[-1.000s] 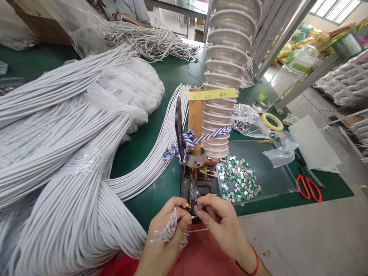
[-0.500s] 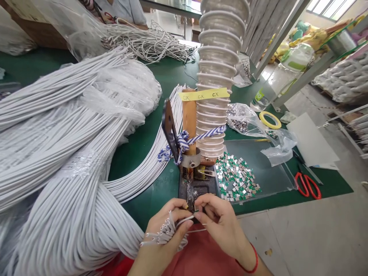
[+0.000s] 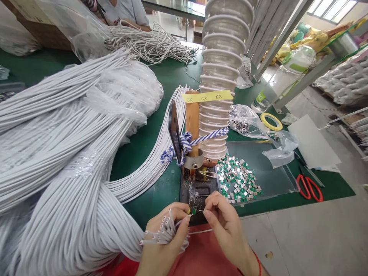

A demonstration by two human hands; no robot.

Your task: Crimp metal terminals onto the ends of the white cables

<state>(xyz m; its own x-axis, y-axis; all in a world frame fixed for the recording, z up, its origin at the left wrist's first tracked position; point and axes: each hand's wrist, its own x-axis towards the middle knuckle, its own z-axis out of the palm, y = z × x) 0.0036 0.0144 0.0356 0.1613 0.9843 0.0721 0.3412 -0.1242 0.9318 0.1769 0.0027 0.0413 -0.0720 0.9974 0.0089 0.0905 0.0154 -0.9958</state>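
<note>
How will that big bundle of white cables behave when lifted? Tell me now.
The big bundle of white cables will probably feel heavy, since so many strands lie packed together. It will likely sag and bend rather than stay rigid, as it curves in long sweeps across the green mat. Its loose plastic wrapping may slip, so the film looks like a poor grip.

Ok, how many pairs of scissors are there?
1: red-handled scissors lie on the green mat, right of the clear tray; more could hide under the cable bundles.

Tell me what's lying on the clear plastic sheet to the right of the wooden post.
Loose metal terminals with green parts lie heaped on the clear plastic sheet, and a crumpled clear bag overlaps its far corner. The heap covers the sheet beneath it, so that part cannot be seen.
</note>
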